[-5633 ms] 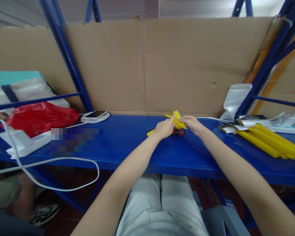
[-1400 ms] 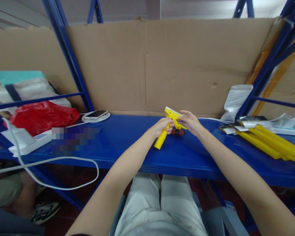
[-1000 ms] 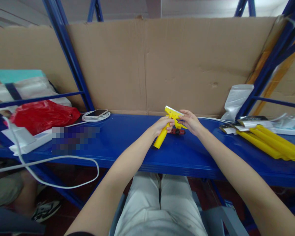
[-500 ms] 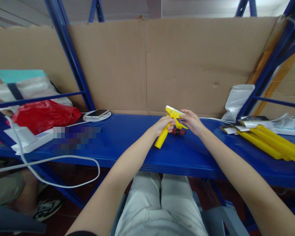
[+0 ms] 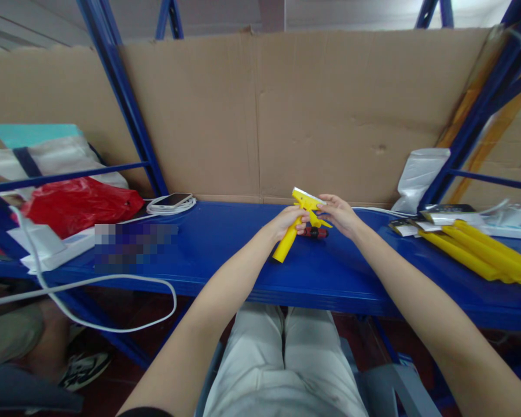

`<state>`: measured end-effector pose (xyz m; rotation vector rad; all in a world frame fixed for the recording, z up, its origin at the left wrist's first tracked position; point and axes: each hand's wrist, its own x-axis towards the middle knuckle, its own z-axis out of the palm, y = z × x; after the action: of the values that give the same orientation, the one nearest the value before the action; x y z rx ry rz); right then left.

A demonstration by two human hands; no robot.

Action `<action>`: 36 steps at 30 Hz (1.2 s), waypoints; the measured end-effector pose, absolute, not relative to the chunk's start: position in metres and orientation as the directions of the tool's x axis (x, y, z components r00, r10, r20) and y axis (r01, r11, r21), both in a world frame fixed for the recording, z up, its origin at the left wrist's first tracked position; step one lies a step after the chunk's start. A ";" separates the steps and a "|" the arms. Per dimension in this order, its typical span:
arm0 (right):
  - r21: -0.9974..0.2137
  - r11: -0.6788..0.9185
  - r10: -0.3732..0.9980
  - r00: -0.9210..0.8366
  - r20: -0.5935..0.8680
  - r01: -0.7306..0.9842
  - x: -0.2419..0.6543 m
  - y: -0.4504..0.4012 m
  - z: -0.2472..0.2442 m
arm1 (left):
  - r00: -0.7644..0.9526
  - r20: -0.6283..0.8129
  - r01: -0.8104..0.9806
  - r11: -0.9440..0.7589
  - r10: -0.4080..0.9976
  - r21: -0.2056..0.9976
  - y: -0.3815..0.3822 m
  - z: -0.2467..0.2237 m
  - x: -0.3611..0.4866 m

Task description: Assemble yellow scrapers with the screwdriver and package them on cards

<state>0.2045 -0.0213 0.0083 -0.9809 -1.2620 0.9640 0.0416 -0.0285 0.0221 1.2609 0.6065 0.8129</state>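
The yellow plastic tool with a cylindrical handle and a pale strip along its head (image 5: 287,242) is tilted between the hands, over the middle of the blue metal table (image 5: 226,243). The left hand (image 5: 287,221) grasps it around the upper handle. The right hand (image 5: 339,215) has its bent fingers at the head's right end; whether they pinch it or only touch it, I cannot tell. The smooth round handle could turn in the left grip if the right fingers push unevenly, and the pale strip, if it is a sharp edge, could nick a fingertip. The red-and-black cylindrical object (image 5: 316,232) lying just beneath could roll if knocked. Farther out, the stack of long yellow tubes (image 5: 481,249) rests at the right. The silvery plastic pouch (image 5: 421,179) leans upright behind it, contents hidden. At the far left, the crumpled red plastic bag (image 5: 84,205) also hides whatever it holds.
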 end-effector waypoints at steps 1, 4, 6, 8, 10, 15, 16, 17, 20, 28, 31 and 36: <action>-0.953 0.300 0.953 0.063 0.298 -0.030 0.205 -0.021 0.008 | 0.588 0.033 -0.195 0.102 0.808 0.976 -0.029 0.022 0.042; -0.948 0.318 0.947 0.048 0.317 -0.003 0.206 -0.020 0.007 | 0.589 0.027 -0.196 0.111 0.808 0.974 -0.028 0.022 0.042; -0.942 0.334 0.941 0.043 0.335 0.020 0.207 -0.020 0.007 | 0.589 0.027 -0.200 0.113 0.808 0.973 -0.029 0.022 0.042; -0.939 0.341 0.938 0.050 0.342 0.034 0.207 -0.019 0.007 | 0.590 0.029 -0.202 0.112 0.807 0.973 -0.029 0.021 0.042; -0.942 0.334 0.940 0.059 0.335 0.037 0.208 -0.019 0.008 | 0.592 0.028 -0.200 0.113 0.805 0.973 -0.029 0.021 0.042; -0.945 0.325 0.944 0.049 0.326 0.022 0.208 -0.020 0.008 | 0.603 0.027 -0.189 0.110 0.797 0.976 -0.029 0.021 0.041; -0.944 0.329 0.943 0.044 0.329 0.021 0.208 -0.020 0.009 | 0.604 0.029 -0.188 0.107 0.797 0.976 -0.029 0.021 0.041; -0.943 0.333 0.942 0.041 0.334 0.022 0.208 -0.021 0.009 | 0.604 0.032 -0.188 0.104 0.796 0.977 -0.029 0.022 0.041; -0.931 0.362 0.931 0.037 0.363 0.043 0.208 -0.019 0.007 | 0.610 0.033 -0.187 0.103 0.792 0.977 -0.029 0.022 0.041; -0.694 0.522 0.781 0.049 0.623 0.496 0.214 -0.004 -0.004 | 0.563 0.040 -0.273 0.139 0.826 0.952 -0.019 0.015 0.041; -0.544 0.466 0.772 -0.020 0.635 0.698 0.218 -0.009 0.001 | 0.498 0.038 -0.313 0.138 0.866 0.940 -0.016 0.014 0.040; -0.420 0.381 0.917 -0.277 0.289 0.824 0.226 -0.022 0.010 | 0.385 -0.010 -0.321 0.144 0.923 0.936 -0.015 0.015 0.041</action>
<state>0.2255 -0.0224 0.0100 -1.4951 -2.1637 0.2568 0.0405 -0.0148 0.0148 1.0567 0.7148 1.0157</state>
